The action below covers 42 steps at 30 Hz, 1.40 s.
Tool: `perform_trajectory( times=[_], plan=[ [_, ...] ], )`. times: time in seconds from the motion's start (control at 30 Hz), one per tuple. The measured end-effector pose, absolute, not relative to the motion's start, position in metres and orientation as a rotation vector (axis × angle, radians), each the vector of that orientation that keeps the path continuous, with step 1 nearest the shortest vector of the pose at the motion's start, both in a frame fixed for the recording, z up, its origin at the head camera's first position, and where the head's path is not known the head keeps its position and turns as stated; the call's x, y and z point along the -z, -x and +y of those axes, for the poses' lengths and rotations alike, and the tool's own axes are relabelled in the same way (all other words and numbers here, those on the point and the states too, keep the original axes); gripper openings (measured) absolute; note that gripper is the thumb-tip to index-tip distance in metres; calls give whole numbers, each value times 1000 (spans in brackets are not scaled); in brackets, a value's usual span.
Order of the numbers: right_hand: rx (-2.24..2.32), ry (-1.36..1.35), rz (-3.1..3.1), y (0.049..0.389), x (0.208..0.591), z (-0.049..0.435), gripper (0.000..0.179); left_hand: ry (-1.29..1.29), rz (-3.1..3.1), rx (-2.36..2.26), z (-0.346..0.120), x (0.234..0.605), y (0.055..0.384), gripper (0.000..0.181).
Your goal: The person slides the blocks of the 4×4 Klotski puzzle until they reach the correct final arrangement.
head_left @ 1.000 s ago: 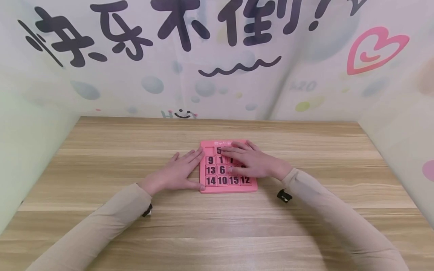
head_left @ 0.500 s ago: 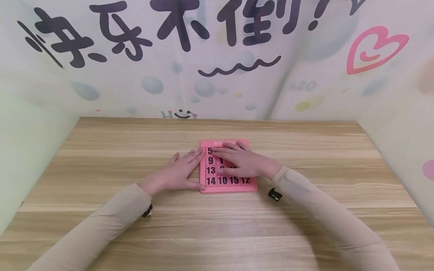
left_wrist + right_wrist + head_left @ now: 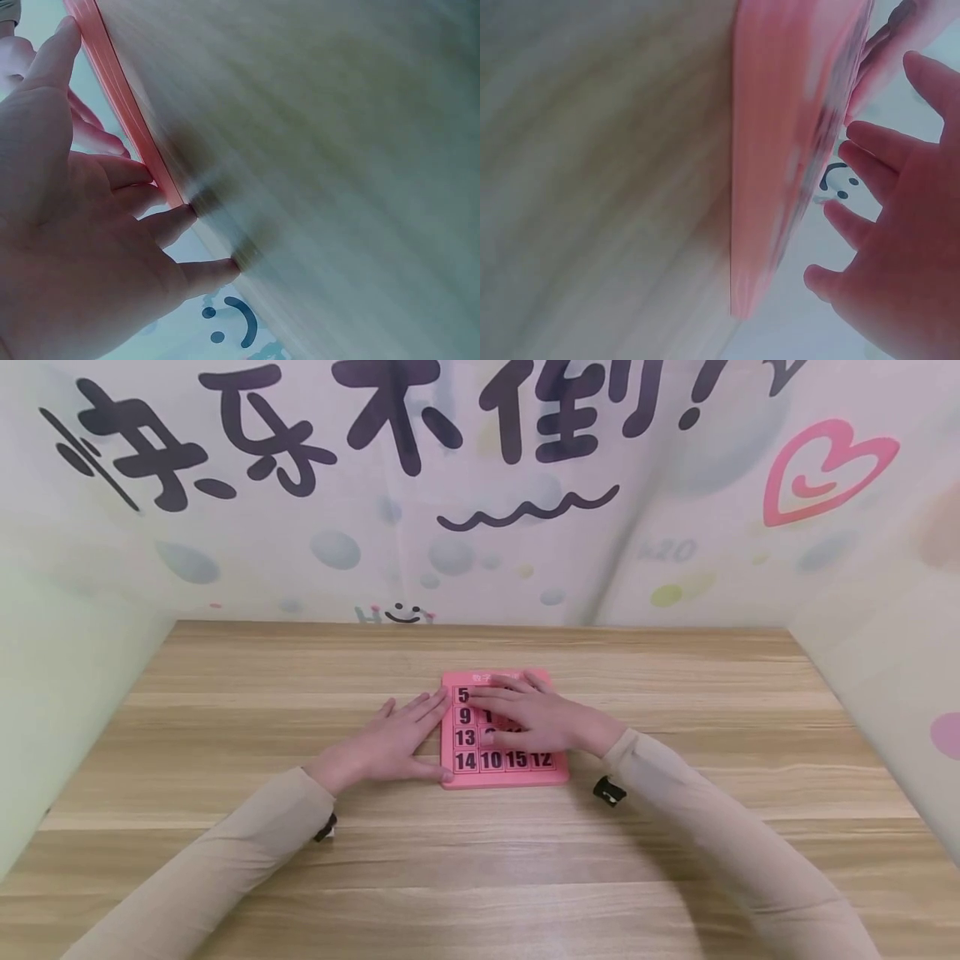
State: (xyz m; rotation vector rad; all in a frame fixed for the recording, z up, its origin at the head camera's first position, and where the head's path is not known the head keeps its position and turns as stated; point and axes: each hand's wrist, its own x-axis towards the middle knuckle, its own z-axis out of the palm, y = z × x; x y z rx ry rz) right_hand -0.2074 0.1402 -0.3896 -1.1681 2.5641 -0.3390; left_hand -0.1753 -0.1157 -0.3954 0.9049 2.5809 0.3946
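A pink sliding number puzzle (image 3: 506,780) lies flat on the table, its tiles printed with black numbers. The tile 5 (image 3: 462,695) sits in the top left corner, above 9, 13 and 14. My left hand (image 3: 390,745) lies against the puzzle's left edge, fingers and thumb spread and touching the frame. Over the upper right of the puzzle is my right hand (image 3: 551,720), fingers extended, hiding several tiles. The right wrist view shows the right hand (image 3: 900,217) with straight fingers above the puzzle's side (image 3: 761,172). In the left wrist view, fingertips of the left hand (image 3: 97,217) meet the pink edge.
The wooden table (image 3: 480,877) spreads around the puzzle. A printed wall (image 3: 480,568) with black characters and a pink heart stands behind it. Each wrist carries a small black device, such as the right camera mount (image 3: 610,792).
My right hand has moved left across the puzzle, and the 5 tile has slid left into the top left corner. Over the last half second little differs. My left hand stays put.
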Motion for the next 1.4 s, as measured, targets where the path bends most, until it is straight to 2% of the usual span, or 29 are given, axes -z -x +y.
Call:
perform_trajectory(
  times=[0.83,1.4],
  plan=[
    [278,1242,2585,186,383,163,55,-906,2583,-398,-115,395,175,103],
    [280,1145,2602,197,388,164,53,-902,2584,-388,-115,395,175,103]
  ],
)
